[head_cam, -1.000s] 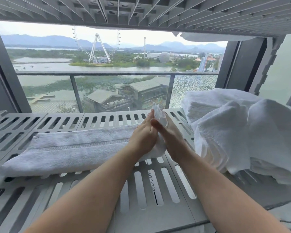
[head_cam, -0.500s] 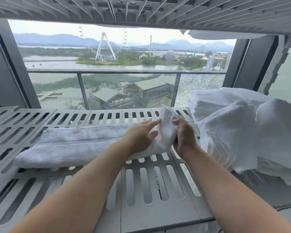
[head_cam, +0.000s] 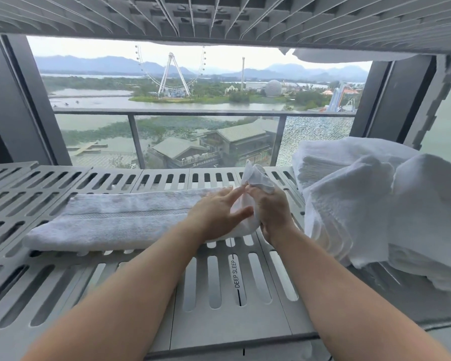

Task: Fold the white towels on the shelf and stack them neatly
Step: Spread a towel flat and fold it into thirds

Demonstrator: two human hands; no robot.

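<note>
A long white towel (head_cam: pixel 115 220), folded into a narrow strip, lies across the slatted grey shelf (head_cam: pixel 211 280). Its right end is raised off the shelf between both hands. My right hand (head_cam: pixel 272 209) grips that raised end, with cloth sticking up above the fingers. My left hand (head_cam: pixel 219 212) lies against the towel just left of it, fingers straight and pointing right. A heap of other white towels (head_cam: pixel 375 201) sits at the shelf's right side, partly folded and partly rumpled.
Another slatted shelf (head_cam: pixel 219 14) hangs close overhead, with white cloth (head_cam: pixel 344 57) showing at its far right edge. Behind the shelf is a large window with a balcony rail (head_cam: pixel 203 112). Dark window frames (head_cam: pixel 24 105) stand left and right.
The towel's right end stays lifted between my hands. My left hand has gone from closed on the cloth to flat against it, and my right hand has regripped the end.
</note>
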